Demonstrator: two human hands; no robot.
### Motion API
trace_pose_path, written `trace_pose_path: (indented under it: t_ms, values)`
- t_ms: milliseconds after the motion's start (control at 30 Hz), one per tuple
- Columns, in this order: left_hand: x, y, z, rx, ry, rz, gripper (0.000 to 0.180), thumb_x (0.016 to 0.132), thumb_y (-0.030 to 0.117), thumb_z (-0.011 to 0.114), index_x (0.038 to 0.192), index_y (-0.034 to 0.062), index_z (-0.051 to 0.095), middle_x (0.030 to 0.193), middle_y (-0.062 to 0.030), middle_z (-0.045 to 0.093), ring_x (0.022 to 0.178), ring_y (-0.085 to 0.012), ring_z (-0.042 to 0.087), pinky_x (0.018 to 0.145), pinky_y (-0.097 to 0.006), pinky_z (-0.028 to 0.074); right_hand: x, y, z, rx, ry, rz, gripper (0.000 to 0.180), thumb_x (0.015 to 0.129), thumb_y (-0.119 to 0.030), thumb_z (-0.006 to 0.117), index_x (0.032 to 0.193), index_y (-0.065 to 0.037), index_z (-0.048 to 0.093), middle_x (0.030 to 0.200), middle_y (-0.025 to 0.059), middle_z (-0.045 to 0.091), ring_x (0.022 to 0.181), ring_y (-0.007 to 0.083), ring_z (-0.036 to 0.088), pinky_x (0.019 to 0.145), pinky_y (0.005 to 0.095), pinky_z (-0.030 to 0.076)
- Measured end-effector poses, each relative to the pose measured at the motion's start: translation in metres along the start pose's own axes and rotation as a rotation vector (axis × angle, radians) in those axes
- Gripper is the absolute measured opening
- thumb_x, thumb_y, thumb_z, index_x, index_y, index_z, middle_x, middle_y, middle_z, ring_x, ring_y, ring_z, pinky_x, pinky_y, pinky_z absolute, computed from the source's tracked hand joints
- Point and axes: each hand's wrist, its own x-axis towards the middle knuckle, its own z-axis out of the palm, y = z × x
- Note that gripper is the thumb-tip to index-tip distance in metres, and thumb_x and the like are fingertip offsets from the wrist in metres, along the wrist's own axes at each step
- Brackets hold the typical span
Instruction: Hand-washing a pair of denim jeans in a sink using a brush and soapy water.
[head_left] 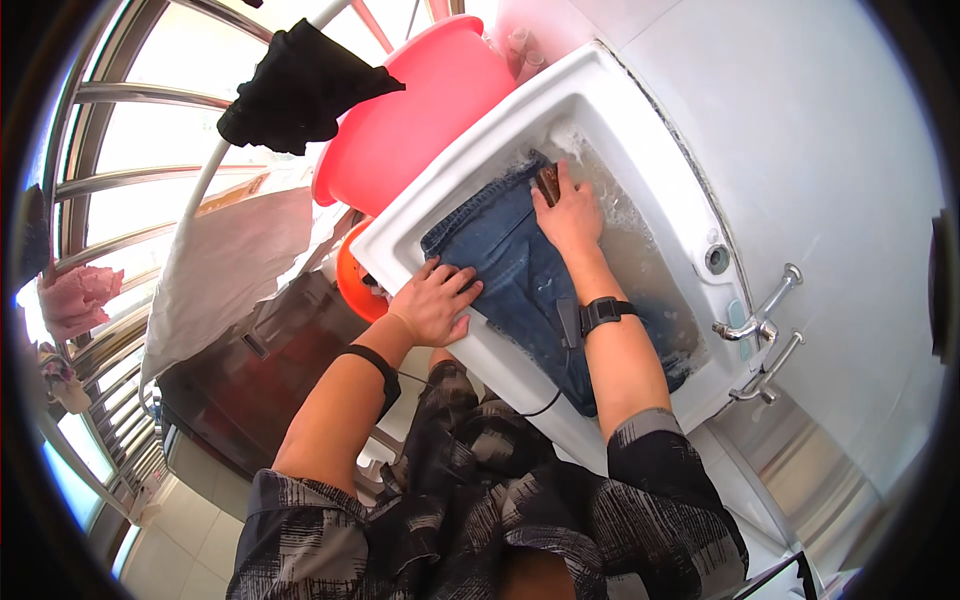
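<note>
Blue denim garment [500, 250], wet, lies spread in a white sink [470, 150] with murky, sudsy water [625, 225] beside it. My right hand [572, 218] is closed round a brown scrubbing brush [547, 185], held against the denim near its far edge. The brush's underside is hidden. My left hand [435, 300] rests on the near-left rim of the sink, its fingers spread over the edge of the denim. A black strap with a small dark box [569, 322] sits on my right forearm, its cable hanging across the front of the sink.
Two metal taps [765, 330] stick out at the sink's right. A large pink basin [420, 100] stands behind left, an orange basin [355, 275] below it. Black cloth [300, 90] hangs overhead at upper left. A dark brown cabinet [250, 370] stands left, by the barred window.
</note>
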Motion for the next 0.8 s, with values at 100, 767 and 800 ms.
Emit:
trace_pose_path:
  t_ms: [100, 767, 800]
  values:
    - [-0.002, -0.001, 0.002, 0.004, -0.013, -0.003, 0.057, 0.076, 0.032, 0.069, 0.129, 0.0108, 0.067, 0.137, -0.0099, 0.058, 0.125, -0.0287, 0.055, 0.114, -0.054, 0.042, -0.005, 0.012, 0.010, 0.065, 0.123, 0.168, 0.077, 0.090, -0.045, 0.071, 0.157, -0.018, 0.041, 0.120, 0.0241, 0.059, 0.118, 0.0396, 0.059, 0.098, 0.0471, 0.049]
    - [0.003, -0.004, 0.004, 0.044, 0.006, 0.052, 0.052, 0.082, 0.039, 0.065, 0.127, 0.0129, 0.070, 0.137, -0.0079, 0.060, 0.121, -0.0255, 0.056, 0.115, -0.052, 0.039, 0.001, 0.004, 0.047, 0.272, 0.450, -0.503, 0.044, 0.096, -0.019, 0.065, 0.136, -0.003, 0.055, 0.139, 0.0226, 0.057, 0.128, 0.0434, 0.055, 0.106, 0.0482, 0.045]
    - [-0.003, -0.005, 0.004, 0.043, 0.008, 0.041, 0.052, 0.082, 0.039, 0.065, 0.126, 0.0130, 0.070, 0.137, -0.0078, 0.060, 0.121, -0.0255, 0.056, 0.115, -0.052, 0.039, -0.016, 0.006, 0.047, 0.278, 0.441, -0.511, 0.044, 0.096, -0.019, 0.065, 0.136, -0.003, 0.055, 0.139, 0.0226, 0.057, 0.128, 0.0434, 0.055, 0.106, 0.0482, 0.045]
